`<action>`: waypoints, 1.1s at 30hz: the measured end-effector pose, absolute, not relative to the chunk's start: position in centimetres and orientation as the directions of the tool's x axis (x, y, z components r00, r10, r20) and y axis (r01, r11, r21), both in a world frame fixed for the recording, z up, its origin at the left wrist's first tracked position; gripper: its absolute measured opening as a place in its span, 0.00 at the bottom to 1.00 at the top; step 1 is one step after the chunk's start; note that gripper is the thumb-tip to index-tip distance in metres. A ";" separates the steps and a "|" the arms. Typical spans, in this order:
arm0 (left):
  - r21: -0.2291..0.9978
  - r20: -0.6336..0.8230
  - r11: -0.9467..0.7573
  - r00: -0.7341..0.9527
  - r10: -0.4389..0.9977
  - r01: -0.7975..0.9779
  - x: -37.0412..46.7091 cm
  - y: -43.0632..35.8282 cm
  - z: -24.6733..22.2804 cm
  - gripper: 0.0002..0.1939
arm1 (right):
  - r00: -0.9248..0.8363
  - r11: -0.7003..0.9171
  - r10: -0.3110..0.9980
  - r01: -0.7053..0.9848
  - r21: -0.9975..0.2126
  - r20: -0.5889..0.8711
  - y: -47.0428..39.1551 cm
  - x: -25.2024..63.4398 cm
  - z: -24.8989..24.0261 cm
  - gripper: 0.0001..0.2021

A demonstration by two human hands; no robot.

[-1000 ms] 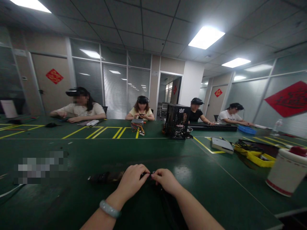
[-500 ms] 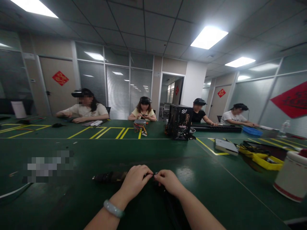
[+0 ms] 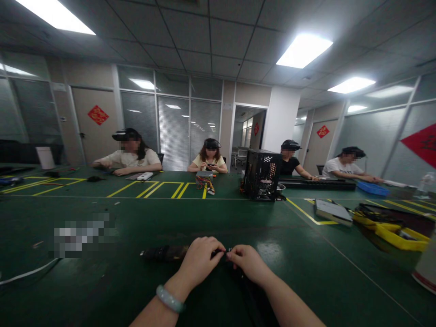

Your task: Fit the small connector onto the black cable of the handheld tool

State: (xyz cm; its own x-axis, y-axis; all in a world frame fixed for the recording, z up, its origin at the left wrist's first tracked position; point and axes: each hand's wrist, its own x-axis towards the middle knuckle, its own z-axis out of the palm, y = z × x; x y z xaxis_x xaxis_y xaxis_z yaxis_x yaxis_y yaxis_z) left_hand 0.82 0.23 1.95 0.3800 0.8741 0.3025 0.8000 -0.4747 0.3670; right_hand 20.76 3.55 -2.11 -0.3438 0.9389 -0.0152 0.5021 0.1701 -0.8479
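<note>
My left hand [image 3: 203, 255] is closed in a pinch, thumb and fingers meeting at a small dark piece that I cannot make out. My right hand [image 3: 248, 263] pinches as well, its fingertips almost touching the left ones, on a small dark item with a pale spot. Beside my left hand, a dark cylindrical tool [image 3: 165, 253] with a ridged body and a metallic tip lies on the green table [image 3: 136, 290]; its right end is hidden behind the hand. Something long and black, blurred in shadow, runs down from below my right hand.
Across the table stand a black computer case [image 3: 262, 175] and a power supply [image 3: 204, 174] with coloured wires. To the right are a flat grey box [image 3: 333, 212], yellow trays [image 3: 402, 237] and a white container [image 3: 425, 268]. Several people sit along the far side. A white cable [image 3: 30, 274] lies left.
The view has turned slightly left, so everything sits further right in the picture. Both hands keep their pinch close together.
</note>
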 end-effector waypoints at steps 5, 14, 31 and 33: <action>0.368 0.301 -0.470 0.376 0.876 0.802 0.8 0.1 2.1 0.11 | -0.359 0.188 0.933 0.495 -0.849 -0.003 3.6 20.8 -2.1 0.13; 0.373 0.296 -0.465 0.372 0.880 0.803 0.8 0.5 1.8 0.17 | -0.356 0.182 0.934 0.512 -0.840 -0.015 3.6 20.8 -1.9 0.13; 0.361 0.323 -0.474 0.370 0.871 0.803 0.6 0.4 1.7 0.16 | -0.349 0.172 0.937 0.526 -0.833 -0.027 3.4 20.6 -1.6 0.14; 0.364 0.335 -0.478 0.366 0.868 0.800 0.6 0.4 1.6 0.14 | -0.357 0.180 0.934 0.531 -0.828 -0.025 3.2 20.6 -1.4 0.14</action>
State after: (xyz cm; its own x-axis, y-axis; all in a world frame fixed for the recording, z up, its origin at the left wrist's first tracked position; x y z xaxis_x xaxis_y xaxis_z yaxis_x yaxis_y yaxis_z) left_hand 0.58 0.40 1.57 0.3663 0.8682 0.3347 0.7995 -0.4777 0.3641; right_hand 20.59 3.22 -1.39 -0.3567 0.9339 -0.0253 0.5312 0.1805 -0.8278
